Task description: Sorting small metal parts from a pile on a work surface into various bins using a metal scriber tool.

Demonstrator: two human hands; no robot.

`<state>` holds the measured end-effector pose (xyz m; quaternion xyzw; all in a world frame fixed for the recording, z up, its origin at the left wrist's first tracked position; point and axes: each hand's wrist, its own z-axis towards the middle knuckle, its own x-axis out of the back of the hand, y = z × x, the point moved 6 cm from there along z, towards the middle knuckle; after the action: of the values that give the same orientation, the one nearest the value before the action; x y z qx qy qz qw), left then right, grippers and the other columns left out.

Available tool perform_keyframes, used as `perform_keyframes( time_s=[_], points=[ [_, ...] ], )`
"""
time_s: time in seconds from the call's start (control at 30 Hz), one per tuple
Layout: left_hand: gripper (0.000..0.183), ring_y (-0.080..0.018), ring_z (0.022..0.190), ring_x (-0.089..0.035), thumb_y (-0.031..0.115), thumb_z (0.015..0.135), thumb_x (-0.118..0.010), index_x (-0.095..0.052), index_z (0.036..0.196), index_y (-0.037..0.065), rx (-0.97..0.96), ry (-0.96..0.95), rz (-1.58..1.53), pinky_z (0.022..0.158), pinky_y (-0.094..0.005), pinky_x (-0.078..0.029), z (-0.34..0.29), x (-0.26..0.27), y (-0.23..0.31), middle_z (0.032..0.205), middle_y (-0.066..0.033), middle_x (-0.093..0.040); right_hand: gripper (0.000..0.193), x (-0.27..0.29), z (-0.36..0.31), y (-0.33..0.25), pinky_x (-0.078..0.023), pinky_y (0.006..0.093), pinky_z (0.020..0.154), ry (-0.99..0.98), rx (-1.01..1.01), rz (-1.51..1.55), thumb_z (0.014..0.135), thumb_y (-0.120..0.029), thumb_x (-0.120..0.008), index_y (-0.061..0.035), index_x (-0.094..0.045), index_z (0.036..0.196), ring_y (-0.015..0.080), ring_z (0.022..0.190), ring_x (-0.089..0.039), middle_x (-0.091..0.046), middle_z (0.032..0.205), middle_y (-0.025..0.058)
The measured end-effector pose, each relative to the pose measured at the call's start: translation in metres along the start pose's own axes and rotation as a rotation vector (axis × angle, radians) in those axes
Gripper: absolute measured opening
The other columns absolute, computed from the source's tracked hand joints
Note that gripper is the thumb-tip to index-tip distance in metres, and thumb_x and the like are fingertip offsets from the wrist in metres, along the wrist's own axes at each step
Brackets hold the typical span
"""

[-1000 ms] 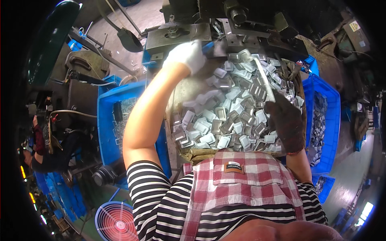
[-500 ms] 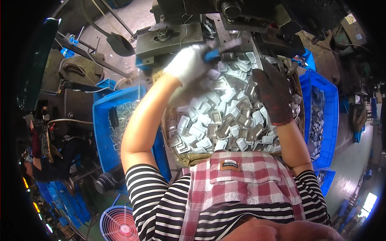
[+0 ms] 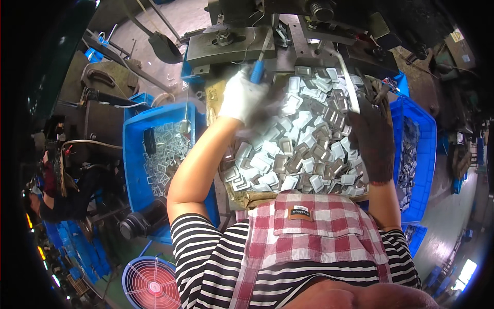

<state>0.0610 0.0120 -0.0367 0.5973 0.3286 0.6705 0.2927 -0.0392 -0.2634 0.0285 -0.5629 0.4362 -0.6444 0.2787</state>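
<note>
My left hand [image 3: 241, 98], in a white glove, is closed round a tool with a blue handle [image 3: 257, 72]. Its slim metal shaft points up toward the steel block of the machine; I cannot make out its exact kind. Over the right side of the parts, my right hand [image 3: 371, 139] wears a dark glove. A long pale metal rod [image 3: 347, 74], bent at its far end, runs into this hand's closed fingers, which are partly lost in shadow. Between and below both hands lies a heap of small rectangular metal trays [image 3: 309, 139], some silvery, some darker.
Ahead stands the dark machine with a bolted steel block [image 3: 221, 45]. A blue crate [image 3: 133, 170] of frame-shaped pieces is at left, another blue crate [image 3: 423, 149] of metal pieces at right. A red fan [image 3: 153, 286] stands at lower left; a person [image 3: 56, 190] is at far left.
My left hand has drawn back, and the tool now points upward instead of rightward. My right hand has come nearer and a little to the right, with the rod. The view has shifted slightly.
</note>
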Motion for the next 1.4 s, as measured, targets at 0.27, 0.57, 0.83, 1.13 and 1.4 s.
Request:
perform_keyframes(
  time_s=[0.27, 0.57, 0.83, 1.13, 1.4],
  points=[
    [0.035, -0.0106, 0.072, -0.06, 0.018, 0.084, -0.078, -0.06, 0.109, 0.002, 0.314, -0.314, -0.699, 0.062, -0.0251, -0.051, -0.011, -0.016, -0.002, 0.088, -0.0054, -0.064, 0.042, -0.028, -0.047, -0.006, -0.048, 0.0236, 0.053, -0.379, -0.244, 0.132, 0.095, -0.016, -0.066, -0.0047, -0.06, 0.134, 0.005, 0.057, -0.056, -0.067, 0.077, 0.0012],
    [0.036, -0.01, 0.071, -0.061, 0.018, 0.084, -0.078, -0.061, 0.112, 0.002, 0.375, -0.31, -0.731, 0.061, -0.0245, -0.051, -0.021, -0.008, -0.009, 0.09, -0.0054, -0.066, 0.042, -0.031, -0.053, -0.008, -0.049, 0.0255, 0.056, -0.437, -0.172, 0.044, 0.094, -0.019, -0.068, -0.002, -0.061, 0.132, 0.0054, 0.06, -0.057, -0.069, 0.082, 0.005],
    [0.026, -0.0115, 0.065, -0.062, 0.014, 0.081, -0.069, -0.07, 0.105, 0.003, -0.246, -0.611, -0.078, 0.06, -0.0282, -0.05, -0.003, 0.015, 0.009, 0.078, -0.0063, -0.071, 0.043, -0.03, -0.053, -0.008, -0.05, 0.0261, 0.062, -0.574, -0.075, -0.032, 0.095, -0.019, -0.066, -0.0034, -0.06, 0.134, 0.0078, 0.063, -0.058, -0.067, 0.08, 0.0047],
    [0.031, -0.0364, 0.102, -0.067, 0.022, 0.09, -0.061, -0.063, 0.112, 0.0, -0.224, -0.42, 0.682, 0.089, -0.0438, -0.052, 0.06, 0.006, 0.076, 0.106, -0.0238, -0.069, 0.04, 0.012, -0.023, 0.012, -0.043, 0.0242, 0.046, -0.132, -0.117, -0.042, 0.094, -0.015, -0.062, -0.0063, -0.062, 0.133, 0.0041, 0.052, -0.054, -0.065, 0.076, -0.0004],
    [0.033, -0.0395, 0.106, -0.066, 0.016, 0.088, -0.056, -0.065, 0.114, -0.003, -0.144, -0.245, 0.553, 0.093, -0.0455, -0.052, 0.08, -0.019, 0.08, 0.107, -0.0264, -0.069, 0.029, -0.011, 0.014, -0.004, -0.042, 0.0243, 0.051, -0.045, -0.072, 0.155, 0.096, -0.022, -0.064, -0.0063, -0.065, 0.12, 0.0027, 0.059, -0.049, -0.056, 0.074, -0.0041]
  ],
)
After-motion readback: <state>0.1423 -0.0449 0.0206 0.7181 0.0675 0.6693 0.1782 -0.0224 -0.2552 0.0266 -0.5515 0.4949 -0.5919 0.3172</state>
